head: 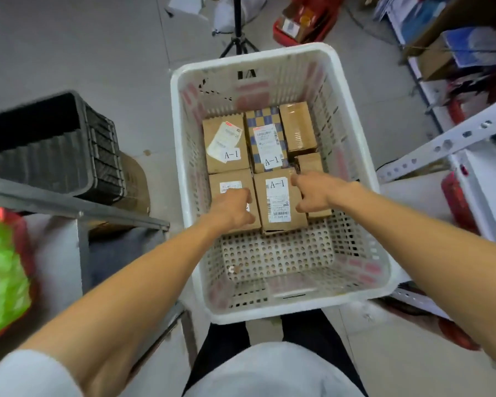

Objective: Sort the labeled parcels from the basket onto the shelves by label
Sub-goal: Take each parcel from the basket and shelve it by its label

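Both hands are in the white perforated plastic basket (298,310): my right hand (315,193) grips the brown cardboard A-1 parcel (278,207) at its edge; my left hand (235,209) lies curled on the neighbouring box (216,193), grip unclear.

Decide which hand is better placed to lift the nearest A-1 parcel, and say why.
Probably the right hand: its fingers curl at the right edge of that A-1 parcel, while the left hand lies on the neighbouring parcel.
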`<act>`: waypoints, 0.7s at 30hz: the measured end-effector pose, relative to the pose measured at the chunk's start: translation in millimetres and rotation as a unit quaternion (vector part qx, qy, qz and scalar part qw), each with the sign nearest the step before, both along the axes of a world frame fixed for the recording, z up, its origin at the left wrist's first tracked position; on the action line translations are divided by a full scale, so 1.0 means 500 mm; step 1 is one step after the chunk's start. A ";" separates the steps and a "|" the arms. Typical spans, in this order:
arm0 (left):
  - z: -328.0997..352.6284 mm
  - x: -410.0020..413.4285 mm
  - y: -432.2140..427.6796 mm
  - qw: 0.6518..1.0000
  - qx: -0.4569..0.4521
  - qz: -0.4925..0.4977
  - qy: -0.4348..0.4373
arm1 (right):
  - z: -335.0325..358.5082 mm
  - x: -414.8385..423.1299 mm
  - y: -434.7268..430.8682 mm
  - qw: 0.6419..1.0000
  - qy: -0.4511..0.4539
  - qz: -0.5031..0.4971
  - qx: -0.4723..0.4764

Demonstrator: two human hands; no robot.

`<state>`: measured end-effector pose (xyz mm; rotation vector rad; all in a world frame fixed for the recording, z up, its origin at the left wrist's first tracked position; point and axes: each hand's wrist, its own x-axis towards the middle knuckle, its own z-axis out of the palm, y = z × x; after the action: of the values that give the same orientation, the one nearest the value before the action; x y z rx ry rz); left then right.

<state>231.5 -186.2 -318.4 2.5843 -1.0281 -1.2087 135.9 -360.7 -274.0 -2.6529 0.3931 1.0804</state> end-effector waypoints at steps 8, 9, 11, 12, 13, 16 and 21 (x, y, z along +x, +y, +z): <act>-0.159 0.006 -0.084 0.999 0.035 -0.034 -0.016 | -0.162 -0.029 -0.036 1.000 -0.010 -0.025 -0.009; -0.177 0.008 -0.095 0.998 0.039 -0.040 -0.019 | -0.184 -0.032 -0.042 1.000 -0.008 -0.017 -0.017; -0.217 0.006 -0.113 0.998 0.041 -0.046 -0.028 | -0.229 -0.035 -0.052 1.000 -0.003 -0.009 -0.025; -0.237 0.002 -0.119 0.998 0.041 -0.044 -0.032 | -0.250 -0.036 -0.057 1.000 -0.002 -0.015 -0.021; -0.256 -0.004 -0.124 0.998 0.043 -0.036 -0.034 | -0.271 -0.036 -0.060 1.000 -0.002 -0.029 -0.010; -0.302 -0.024 -0.135 0.998 0.042 0.038 -0.040 | -0.327 -0.033 -0.060 0.996 -0.028 -0.083 0.020; -0.315 -0.034 -0.160 0.987 0.037 0.155 -0.009 | -0.390 -0.014 -0.028 0.987 -0.075 -0.142 0.013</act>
<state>214.4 -266.4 -475.7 2.6840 -0.5628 -1.1650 128.7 -374.5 -469.2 -2.5336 0.6954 0.7885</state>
